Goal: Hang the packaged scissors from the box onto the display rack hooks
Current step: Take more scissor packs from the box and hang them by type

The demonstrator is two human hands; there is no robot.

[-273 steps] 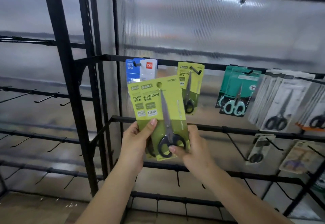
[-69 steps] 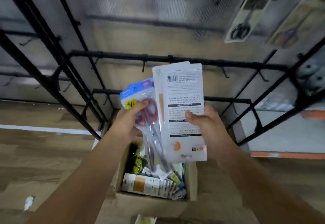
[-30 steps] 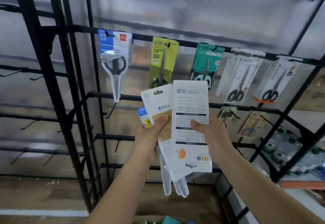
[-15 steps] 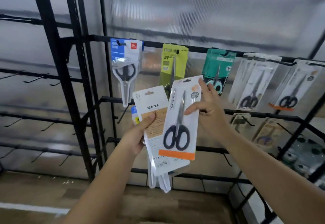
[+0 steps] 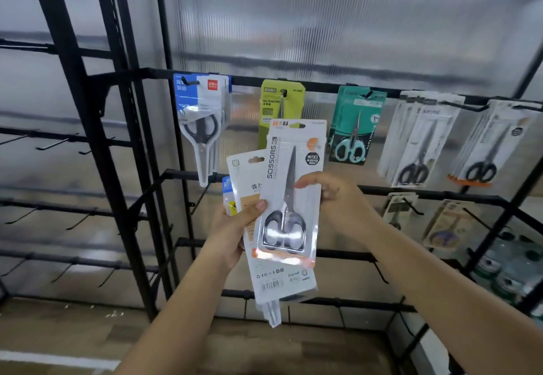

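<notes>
Both hands up close together before the black metal display rack (image 5: 293,82). Left hand (image 5: 232,229) clamped on a fanned stack: thumb pressing the white-and-tan card package (image 5: 249,182), a blue-topped pack (image 5: 227,189) peeking out behind. Right hand (image 5: 338,201) gripping the right edge of the white carded pack of black-handled scissors (image 5: 289,192), front face showing, upright, overlapping the stack. Hanging on top-rail hooks: blue-and-white pack (image 5: 201,118), lime-green pack (image 5: 280,101), teal pack (image 5: 354,127), white packs (image 5: 420,139) further right.
</notes>
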